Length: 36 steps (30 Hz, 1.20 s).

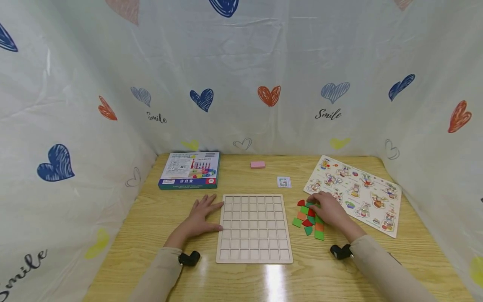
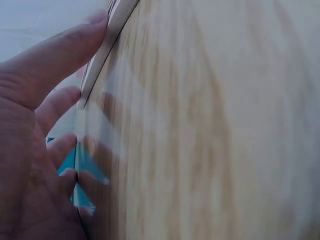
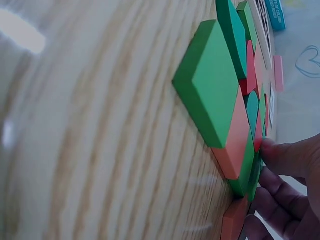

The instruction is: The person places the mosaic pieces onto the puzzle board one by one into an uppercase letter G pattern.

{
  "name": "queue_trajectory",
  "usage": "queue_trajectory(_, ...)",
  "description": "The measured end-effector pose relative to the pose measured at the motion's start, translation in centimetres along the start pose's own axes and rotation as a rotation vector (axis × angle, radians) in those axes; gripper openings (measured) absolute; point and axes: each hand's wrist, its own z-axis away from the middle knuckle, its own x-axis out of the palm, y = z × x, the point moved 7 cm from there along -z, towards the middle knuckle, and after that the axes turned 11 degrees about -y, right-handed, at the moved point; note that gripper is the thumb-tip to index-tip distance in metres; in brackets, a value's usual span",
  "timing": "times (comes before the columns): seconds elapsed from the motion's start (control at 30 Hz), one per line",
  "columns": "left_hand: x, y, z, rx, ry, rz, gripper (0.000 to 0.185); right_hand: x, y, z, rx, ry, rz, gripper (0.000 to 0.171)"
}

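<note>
A pale wooden grid board (image 1: pixel 253 228) lies on the table between the hands. My left hand (image 1: pixel 199 218) rests with spread fingers at the board's left edge; its thumb (image 2: pixel 75 47) touches the rim in the left wrist view. Right of the board is a group of flat coloured pieces, among them a green square (image 3: pixel 210 85), a red fan-shaped piece (image 1: pixel 301 203) and an orange piece (image 3: pixel 235 145). My right hand (image 1: pixel 329 208) reaches over their right side. In the right wrist view its thumb (image 3: pixel 287 157) touches the pieces. Whether it pinches one is hidden.
A boxed set (image 1: pixel 188 170) lies at the back left. Behind the board are a pink block (image 1: pixel 258 165) and a small patterned card (image 1: pixel 284 182). An animal picture puzzle board (image 1: pixel 320 174) lies at an angle on the right. Curtains surround the table (image 1: pixel 151 209).
</note>
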Motion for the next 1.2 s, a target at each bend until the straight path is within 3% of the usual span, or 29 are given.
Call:
queue_trajectory(0.5,0.2,0.1,0.0,-0.019,-0.037,-0.035,0.095,-0.2,0.4,-0.2,-0.024,-0.008,-0.028,0.007)
queue_trajectory(0.77,0.3,-0.1,0.0,-0.021,-0.035,-0.040,0.095,-0.7,0.2,-0.1,-0.043,0.032,-0.020,0.008)
queue_trajectory(1.2,0.3,0.1,0.1,-0.019,-0.029,-0.050,0.096,-0.7,-2.7,-1.1,-0.106,0.050,-0.140,0.010)
